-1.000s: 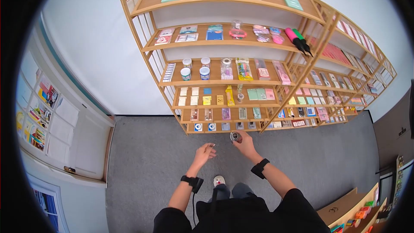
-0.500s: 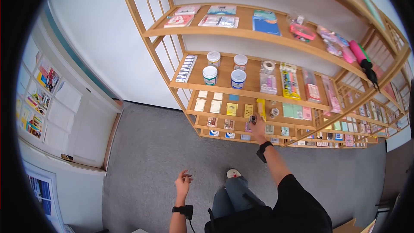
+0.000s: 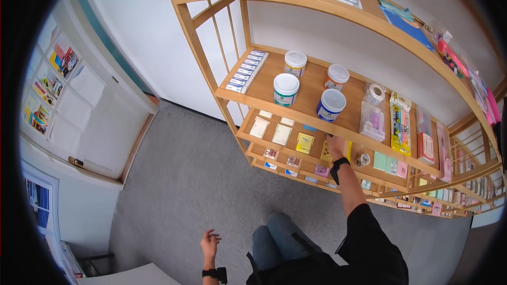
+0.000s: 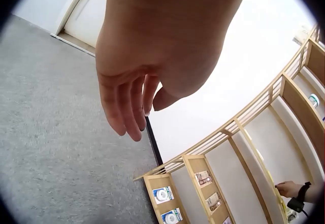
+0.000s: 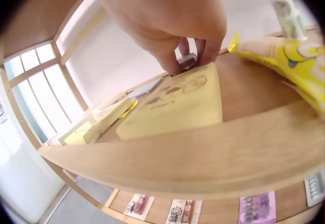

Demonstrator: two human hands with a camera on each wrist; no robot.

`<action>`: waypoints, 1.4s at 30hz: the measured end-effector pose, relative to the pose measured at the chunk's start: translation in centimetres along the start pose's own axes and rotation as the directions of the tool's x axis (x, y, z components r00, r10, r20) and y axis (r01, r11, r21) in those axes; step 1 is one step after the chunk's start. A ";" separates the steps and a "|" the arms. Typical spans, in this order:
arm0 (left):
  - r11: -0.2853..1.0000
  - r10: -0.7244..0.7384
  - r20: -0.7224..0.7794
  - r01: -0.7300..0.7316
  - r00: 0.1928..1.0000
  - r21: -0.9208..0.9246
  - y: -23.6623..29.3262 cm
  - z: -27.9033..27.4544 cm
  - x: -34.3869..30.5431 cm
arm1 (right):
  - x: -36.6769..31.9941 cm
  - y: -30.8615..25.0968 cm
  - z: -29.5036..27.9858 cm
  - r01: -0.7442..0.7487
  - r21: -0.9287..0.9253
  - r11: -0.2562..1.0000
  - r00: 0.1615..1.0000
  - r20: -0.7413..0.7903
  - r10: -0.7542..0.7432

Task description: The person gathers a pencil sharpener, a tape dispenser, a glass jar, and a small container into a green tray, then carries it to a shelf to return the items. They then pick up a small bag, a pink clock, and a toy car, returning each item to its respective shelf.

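Note:
My right hand (image 3: 335, 146) reaches in over a lower shelf of the wooden rack, under the board with the white-lidded jars. In the right wrist view its fingers and thumb pinch a small dark, silvery-edged item (image 5: 187, 61), low behind a yellow notepad (image 5: 177, 99) with brown drawings. The fingers hide most of this item, so its kind cannot be told. A yellow packet (image 5: 299, 61) lies to the right of that hand. Away from the rack, my left hand (image 3: 209, 243) hangs above the floor with loosely bent fingers and holds nothing.
Several white-lidded jars (image 3: 285, 89) stand on the shelf above, beside clear-packed stationery. The shelf's front edge (image 5: 177, 158) runs below my right wrist. Yellow pads (image 3: 304, 142) lie to the left, a small clear-wrapped roll (image 3: 363, 159) to the right. A white door (image 3: 100, 126) is at far left.
My right hand has moved from above the floor into the lower shelf, carrying the small item. The view has come nearer to the rack; my left hand has dropped lower and leftward.

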State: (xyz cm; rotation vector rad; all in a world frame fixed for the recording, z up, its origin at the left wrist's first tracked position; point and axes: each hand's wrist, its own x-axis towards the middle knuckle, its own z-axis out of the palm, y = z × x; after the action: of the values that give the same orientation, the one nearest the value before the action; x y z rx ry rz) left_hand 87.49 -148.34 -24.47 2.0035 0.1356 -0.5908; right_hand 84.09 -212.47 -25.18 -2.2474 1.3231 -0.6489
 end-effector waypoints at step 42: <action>0.753 -0.580 -0.788 -0.506 -0.207 -0.421 -15.5 -52.3 -55.2 | -73.2 -61.6 -2.7 0.336 0.929 0.154 -0.492 0.313 -0.812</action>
State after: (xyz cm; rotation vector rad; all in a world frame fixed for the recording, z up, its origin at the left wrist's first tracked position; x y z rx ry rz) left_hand 52.27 -87.56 8.40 1.0801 1.2884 1.2507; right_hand 92.66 -120.90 1.20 -1.9445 -1.1703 0.3705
